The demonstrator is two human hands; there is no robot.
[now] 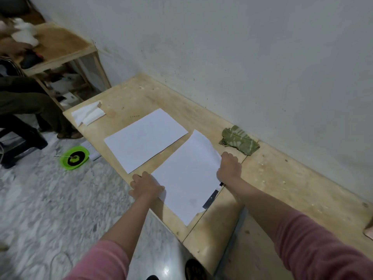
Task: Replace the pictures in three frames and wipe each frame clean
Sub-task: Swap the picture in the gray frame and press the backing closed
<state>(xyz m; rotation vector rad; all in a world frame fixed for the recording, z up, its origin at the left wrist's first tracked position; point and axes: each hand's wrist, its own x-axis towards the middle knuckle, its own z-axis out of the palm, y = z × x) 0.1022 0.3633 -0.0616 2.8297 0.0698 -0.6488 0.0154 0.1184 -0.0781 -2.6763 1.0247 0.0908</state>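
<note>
Both pink sleeves (314,245) reach to the frame's centre, where left hand (146,185) and right hand (230,166) each grasp an edge of the near sheet (187,178), steadying it flat on the tabletop (282,178) below the cloth (240,142)

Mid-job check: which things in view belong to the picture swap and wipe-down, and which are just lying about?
Belongs to the job:
- near white sheet, gripped by left hand and right hand
- dark frame edge showing under it
- far white sheet
- green cloth
- white tissue, possibly for wiping

Lying about:
- green dish on the floor
- wooden shelf
</note>
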